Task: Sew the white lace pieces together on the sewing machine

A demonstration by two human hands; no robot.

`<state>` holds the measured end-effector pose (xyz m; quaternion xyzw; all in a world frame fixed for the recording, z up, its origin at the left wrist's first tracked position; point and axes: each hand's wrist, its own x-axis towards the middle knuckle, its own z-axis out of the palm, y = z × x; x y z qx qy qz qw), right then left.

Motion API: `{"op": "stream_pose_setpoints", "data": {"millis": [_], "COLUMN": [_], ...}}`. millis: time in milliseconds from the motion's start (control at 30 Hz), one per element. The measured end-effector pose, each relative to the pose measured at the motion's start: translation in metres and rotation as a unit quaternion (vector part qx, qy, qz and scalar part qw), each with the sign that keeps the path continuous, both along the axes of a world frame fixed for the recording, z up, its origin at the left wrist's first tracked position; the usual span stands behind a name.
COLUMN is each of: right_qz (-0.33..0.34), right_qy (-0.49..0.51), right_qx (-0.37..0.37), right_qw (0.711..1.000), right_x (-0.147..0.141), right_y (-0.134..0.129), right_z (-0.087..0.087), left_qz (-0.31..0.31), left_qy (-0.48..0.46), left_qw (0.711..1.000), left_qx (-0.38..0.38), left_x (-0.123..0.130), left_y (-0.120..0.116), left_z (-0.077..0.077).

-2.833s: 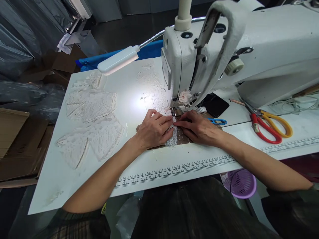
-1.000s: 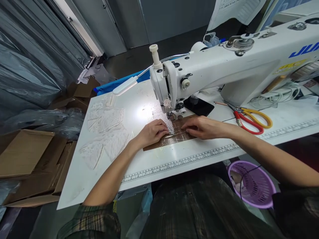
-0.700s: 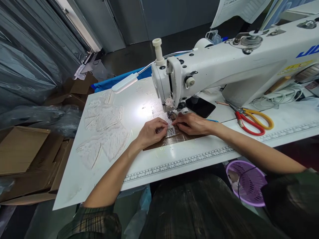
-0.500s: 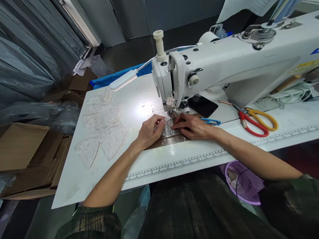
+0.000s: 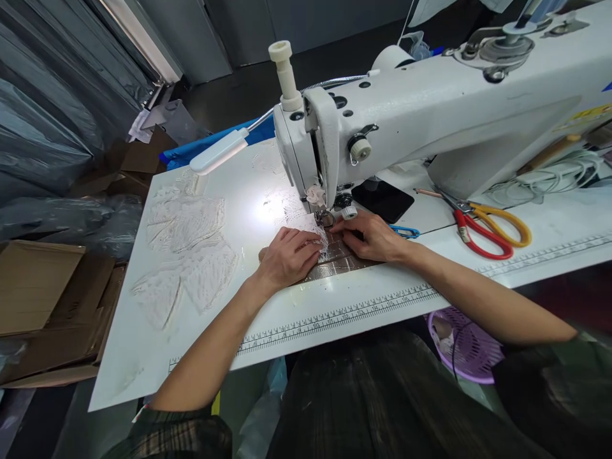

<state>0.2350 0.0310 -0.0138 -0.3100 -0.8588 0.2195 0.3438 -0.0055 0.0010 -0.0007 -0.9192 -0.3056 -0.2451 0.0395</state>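
A white sewing machine [image 5: 329, 140] stands over the table, and a small piece of white lacy fabric [image 5: 324, 245] lies under its presser foot. My left hand [image 5: 289, 256] rests on the left part of that fabric, its fingers close together and pressed down on it. Right of the needle area, my right hand [image 5: 370, 237] has thumb and index finger near the fabric's right edge; whether it grips the edge is too small to tell. Beneath both hands is the machine's brown metal plate [image 5: 335, 266].
White lace pieces [image 5: 186, 255] lie on the left of the table. A black phone [image 5: 382, 199], a blue thread snipper [image 5: 405, 232] and red-and-yellow scissors [image 5: 488, 229] sit at the right. A lamp [image 5: 220, 152] reaches over the table; a purple basket [image 5: 471, 354] stands below.
My left hand has gone from pinching the fabric's edge to lying flatter over it. The fabric has shifted under the foot, and the view has moved slightly.
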Motion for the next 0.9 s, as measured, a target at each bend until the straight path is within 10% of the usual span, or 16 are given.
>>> {"op": "stream_pose_setpoints", "data": {"millis": [900], "right_qz": [0.027], "right_qy": [-0.100], "right_qx": [0.082], "right_qw": [0.991], "right_x": [0.001], "right_y": [0.004], "right_z": [-0.012], "left_qz": [-0.036], "left_qy": [0.022], "left_qw": [0.998], "left_qx": [-0.042], "left_x": [-0.003], "left_y": [0.001], "left_z": [0.003]}}
